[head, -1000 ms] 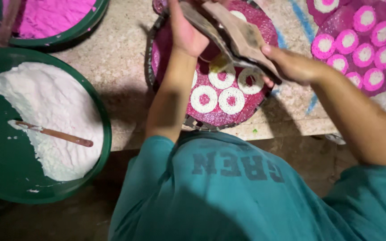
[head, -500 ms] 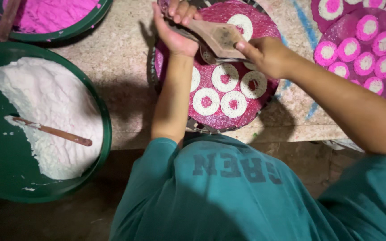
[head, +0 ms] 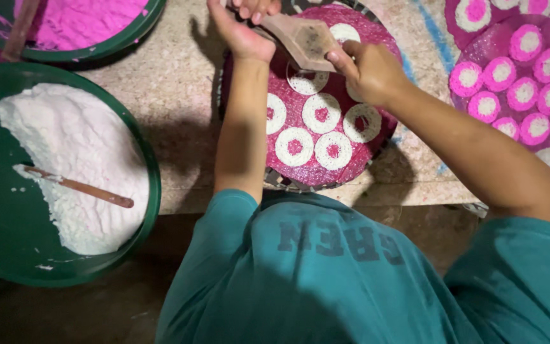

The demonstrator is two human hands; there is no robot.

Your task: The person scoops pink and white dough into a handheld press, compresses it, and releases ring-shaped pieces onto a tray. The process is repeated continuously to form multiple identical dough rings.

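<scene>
1. Head camera view looks straight down at a person in a teal shirt point(head: 326, 280) who leans over a pale, speckled table point(head: 173, 83).
2. Both hands are raised over a round pink tray point(head: 326, 169) that lies on the table in front of the person.
3. The left hand point(head: 240, 28) sits at the top edge of the view, fingers curled around the left end of a flat wooden tool point(head: 303, 39).
4. The right hand point(head: 367, 70) clamps the same tool from the right, thumb and fingers pressed together on its lower edge.
5. The tool hangs above the far half of the tray, tilted, its brown face showing dark stains.
6. White rings point(head: 321, 113) with pink centres lie on the tray in rows, some touching each other, below the hands.
7. To the left, a green bowl point(head: 151, 191) holds a heap of white powder point(head: 71, 159), and a wooden stick point(head: 81, 186) lies across the heap.
8. At the top left, a second green bowl point(head: 128, 35) holds pink powder point(head: 84, 19).
9. To the right, another tray point(head: 491, 48) carries pink rings with white centres point(head: 523, 92), set close together and well apart from the hands.
10. Blue streaks point(head: 431, 38) mark the table between the two trays.
</scene>
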